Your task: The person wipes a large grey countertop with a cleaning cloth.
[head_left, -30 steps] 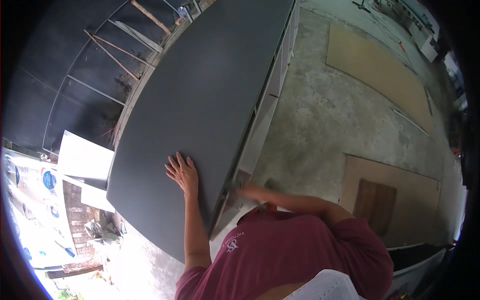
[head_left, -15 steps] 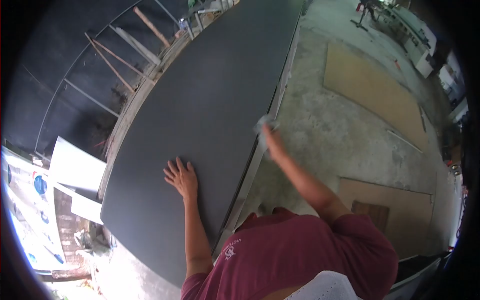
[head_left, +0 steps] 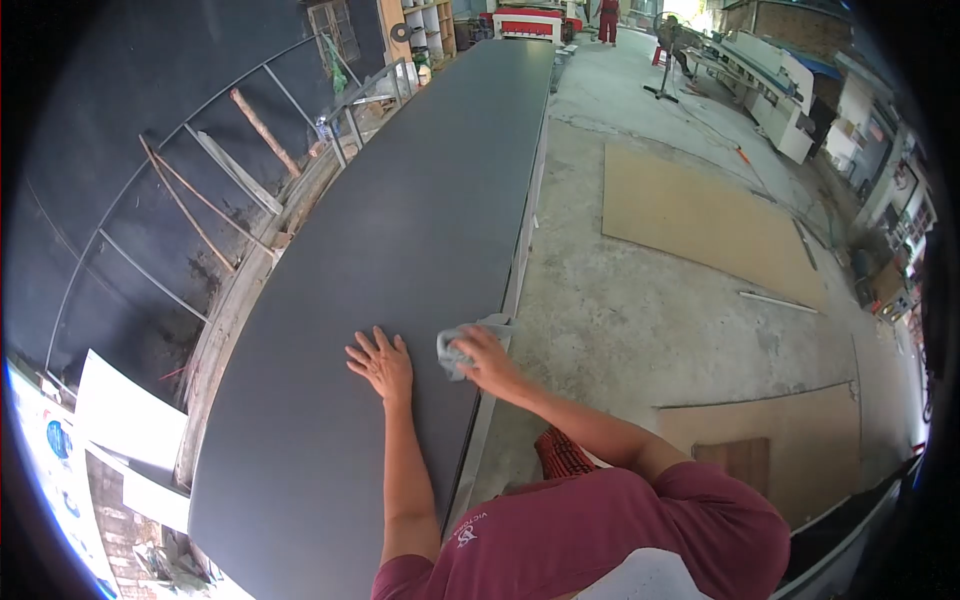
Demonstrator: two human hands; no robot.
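A long dark grey panel (head_left: 400, 230) stretches away in front of me, its surface smooth and matt. My left hand (head_left: 384, 368) lies flat on it with the fingers spread, holding nothing. Close by on the right, my right hand (head_left: 487, 360) grips a crumpled light grey cloth (head_left: 455, 352) over the panel near its right edge. Part of the cloth is hidden behind the fingers, and a corner of it sticks out to the right.
Metal frames and wooden sticks (head_left: 265, 132) lean along the dark wall at left. Brown boards (head_left: 700, 215) lie on the concrete floor (head_left: 580, 290) at right. A red and white machine (head_left: 525, 25) stands beyond the panel's far end, with a person (head_left: 608, 20) nearby.
My right hand has come from the panel's right edge inward, nearer my body and my left hand, with the cloth. The view has tilted up, showing the far end of the room.
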